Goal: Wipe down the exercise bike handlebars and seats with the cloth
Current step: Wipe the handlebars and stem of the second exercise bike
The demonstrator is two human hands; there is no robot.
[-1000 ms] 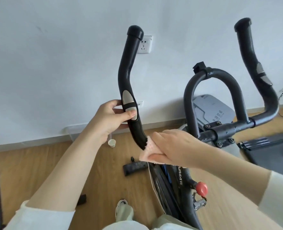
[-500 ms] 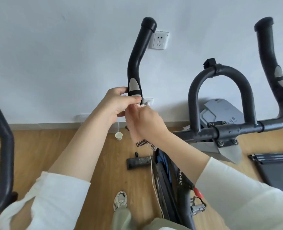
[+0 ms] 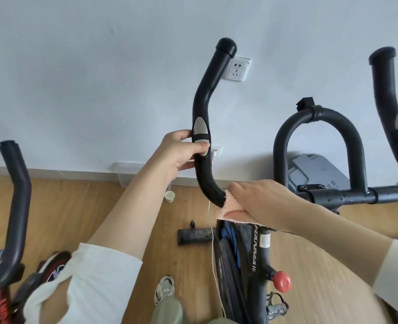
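Item: left handlebar horn (image 3: pixel 203 101) of an exercise bike, black foam over tube, with silver pulse sensor plates (image 3: pixel 200 130).
Location: ahead of the person, left of the centre loop bar (image 3: pixel 317 113); the right handlebar horn (image 3: pixel 384 90) stands well apart.
Long axis: runs from the low bend by the crossbar up and away to the capped tip; nearly upright in view, kinked rightward above the sensor.
Pointing: the cap aims at the wall, over the wall socket (image 3: pixel 237 69).
Cloth (image 3: pixel 230 206): pink, wrapped on the low bend, a loose thread (image 3: pixel 213 242) hanging.
Right hand (image 3: pixel 258 204): fingers closed over the cloth, thumb beneath, clamping it to the bar.
Left hand (image 3: pixel 184 153): fingers curled round the horn at the sensor, thumb across the lower plate.
Step in hand: probably wiping this horn.
Method advised: keep the cloth ringed round the tube, slide along the axis toward the cap, twisting to reach the far side; move the left hand off so the sensor gets wiped.
Seats: not in view.
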